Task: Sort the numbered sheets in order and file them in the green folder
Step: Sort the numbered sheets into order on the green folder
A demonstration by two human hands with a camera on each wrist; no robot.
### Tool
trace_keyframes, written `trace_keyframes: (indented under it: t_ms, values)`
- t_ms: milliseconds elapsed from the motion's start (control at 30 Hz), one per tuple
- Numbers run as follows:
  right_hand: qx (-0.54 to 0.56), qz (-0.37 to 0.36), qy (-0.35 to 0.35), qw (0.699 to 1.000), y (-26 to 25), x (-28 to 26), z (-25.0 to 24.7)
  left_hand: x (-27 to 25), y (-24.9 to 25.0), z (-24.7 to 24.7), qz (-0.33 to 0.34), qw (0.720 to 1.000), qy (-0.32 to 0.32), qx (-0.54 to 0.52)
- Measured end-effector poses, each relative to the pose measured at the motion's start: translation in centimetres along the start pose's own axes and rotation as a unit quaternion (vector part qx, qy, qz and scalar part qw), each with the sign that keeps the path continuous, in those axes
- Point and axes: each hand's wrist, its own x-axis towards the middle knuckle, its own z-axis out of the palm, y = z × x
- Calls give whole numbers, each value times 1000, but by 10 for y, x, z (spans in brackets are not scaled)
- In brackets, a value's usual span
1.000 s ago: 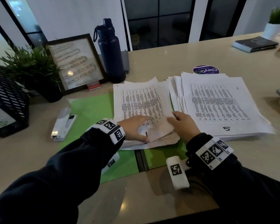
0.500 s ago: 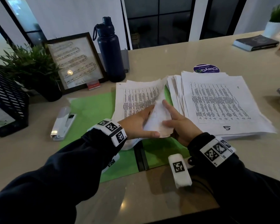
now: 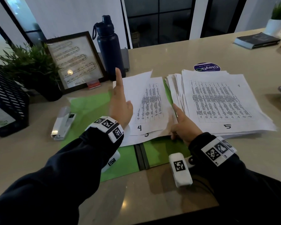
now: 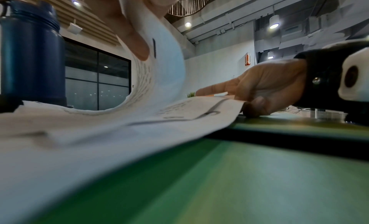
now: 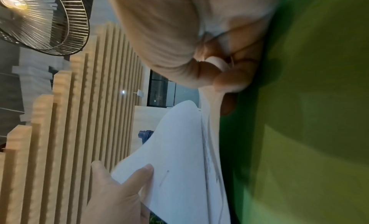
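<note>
The green folder [image 3: 91,108] lies open on the table with a pile of printed sheets on it. My left hand [image 3: 120,103] pinches one sheet [image 3: 136,88] and holds it turned up and back to the left, index finger raised; the left wrist view shows that sheet [image 4: 165,61] curving up between my fingers [image 4: 135,42]. Beneath it lies the sheet marked 4 [image 3: 152,114], with another sheet's edge showing below. My right hand [image 3: 183,125] sits at the pile's lower right corner, index finger straight, the other fingers curled at the corner. A second stack [image 3: 221,101], topped by sheet 5, lies to the right.
A white stapler [image 3: 62,125] lies left of the folder. Behind stand a dark bottle [image 3: 109,51], a picture frame [image 3: 75,62], a plant [image 3: 29,67] and a black mesh rack [image 3: 8,101]. A round sticker [image 3: 207,67] and a book [image 3: 256,40] are farther back on the right.
The pile's top sheet was lifted at its right corner and swung over to the left in my left hand, uncovering sheet 4. My right hand dropped back to the pile's corner.
</note>
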Motion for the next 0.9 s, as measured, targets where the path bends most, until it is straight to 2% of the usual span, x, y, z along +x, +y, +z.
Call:
trace_keyframes:
  t_ms: [133,233,300,367,433,500,633,833,900]
  values:
    - [19,0,13,1000,7,3,0,5,-7,5,-4,999,-31,42]
    - [47,4,16,999,11,6,-1,4,-15,14,11,986,-146,83]
    - [55,2,14,998,13,7,0,0,-13,19,47,964,-232,119]
    - [60,-3,8,998,12,8,1,-4,-9,19,77,931,-320,161]
    - [64,-6,-1,998,12,8,2,-6,-6,19,83,901,-377,196]
    - [74,-8,-21,997,12,8,3,-6,-4,19,91,895,-383,213]
    - [101,-20,-66,992,14,7,4,-5,-3,22,105,898,-366,221]
    - [141,-5,-82,987,9,1,5,-5,-4,22,100,896,-369,227]
    - [77,22,-66,995,-3,-2,4,-6,-4,22,99,890,-381,232]
